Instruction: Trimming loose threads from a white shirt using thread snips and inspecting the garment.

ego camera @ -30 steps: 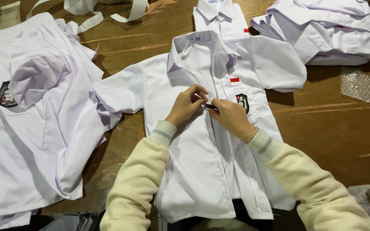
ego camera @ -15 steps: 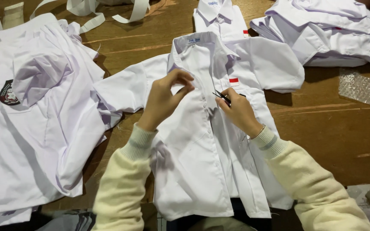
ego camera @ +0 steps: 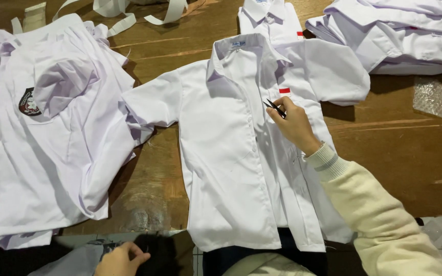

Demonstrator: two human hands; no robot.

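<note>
The right hand (ego camera: 295, 122) pinches small dark snips (ego camera: 274, 107) over the placket of a white shirt (ego camera: 231, 168), spread flat on the counter (ego camera: 395, 148) so its front lies exposed. The left hand (ego camera: 121, 259), loosely curled and holding nothing visible, sits low by the counter's near edge, with another shirt (ego camera: 42, 148) heaped to its left.

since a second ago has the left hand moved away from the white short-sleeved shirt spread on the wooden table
Yes. The left hand has dropped from the shirt's placket to the near table edge, off the shirt; the right hand stays there with small black snips.

Cream knit sleeve (ego camera: 384, 225) — ribbed, grey-striped cuff (ego camera: 328, 161)
</note>
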